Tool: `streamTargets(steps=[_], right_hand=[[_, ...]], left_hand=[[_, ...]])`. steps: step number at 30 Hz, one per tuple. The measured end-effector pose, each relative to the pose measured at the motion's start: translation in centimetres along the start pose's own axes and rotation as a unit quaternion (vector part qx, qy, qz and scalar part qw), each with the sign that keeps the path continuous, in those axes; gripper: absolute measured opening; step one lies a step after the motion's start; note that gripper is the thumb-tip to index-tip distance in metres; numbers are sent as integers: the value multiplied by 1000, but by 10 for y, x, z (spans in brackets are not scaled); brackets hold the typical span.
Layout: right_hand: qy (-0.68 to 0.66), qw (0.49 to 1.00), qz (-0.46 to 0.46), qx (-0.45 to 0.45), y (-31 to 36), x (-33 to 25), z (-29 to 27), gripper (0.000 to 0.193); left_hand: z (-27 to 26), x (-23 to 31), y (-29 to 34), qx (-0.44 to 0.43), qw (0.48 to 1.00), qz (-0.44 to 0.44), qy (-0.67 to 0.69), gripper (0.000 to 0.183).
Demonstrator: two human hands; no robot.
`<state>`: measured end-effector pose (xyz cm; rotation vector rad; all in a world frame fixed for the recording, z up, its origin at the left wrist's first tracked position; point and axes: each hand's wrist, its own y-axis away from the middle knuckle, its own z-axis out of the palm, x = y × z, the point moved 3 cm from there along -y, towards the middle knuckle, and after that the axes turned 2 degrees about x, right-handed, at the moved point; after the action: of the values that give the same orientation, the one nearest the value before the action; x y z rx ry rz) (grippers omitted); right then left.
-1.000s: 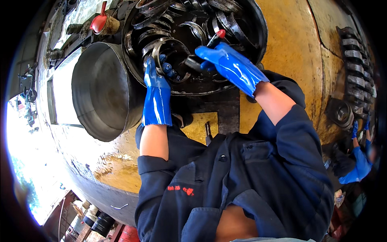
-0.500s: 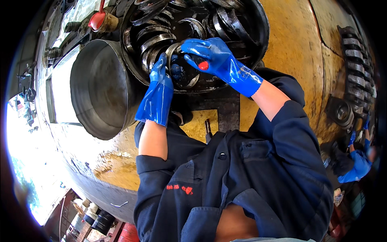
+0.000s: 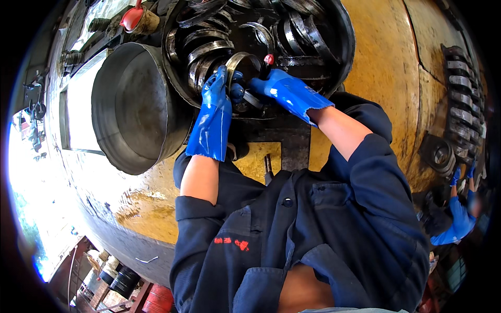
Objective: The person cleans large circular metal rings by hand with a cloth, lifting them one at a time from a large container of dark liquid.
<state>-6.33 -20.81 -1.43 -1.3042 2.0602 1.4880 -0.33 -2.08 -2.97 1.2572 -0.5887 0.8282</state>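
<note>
My left hand, in a long blue rubber glove, grips a shiny metal ring by its near left side, tilted up. Closed around a dark tool with a red end, my right hand, gloved alike, is beside the ring's right side. The tool's working end is hidden, so its kind does not show. Both hands are over the near part of a large round dark tub, where many oily curved metal rings lie in piles.
An empty-looking grey metal drum stands at the tub's left. Farther left is a small bucket with a red scoop. Stacked metal rings line the right side of the yellow floor. A person in blue works at far right.
My right hand has turned and moved slightly down and right, and the tool's red end now points away from me. My left hand has shifted slightly right with the ring, which is raised more.
</note>
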Motion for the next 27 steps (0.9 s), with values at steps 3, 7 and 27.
streamTargets(steps=[3, 7, 27], right_hand=[[-85, 994, -76, 3, -8, 5, 0, 47], [41, 898, -345, 268, -5, -13, -19, 26], [-165, 982, -60, -70, 3, -2, -10, 36]], left_hand=[[5, -3, 0, 5, 1000, -18, 12, 36], [4, -3, 1, -1, 1000, -22, 9, 32], [1, 9, -1, -16, 1000, -9, 19, 30]])
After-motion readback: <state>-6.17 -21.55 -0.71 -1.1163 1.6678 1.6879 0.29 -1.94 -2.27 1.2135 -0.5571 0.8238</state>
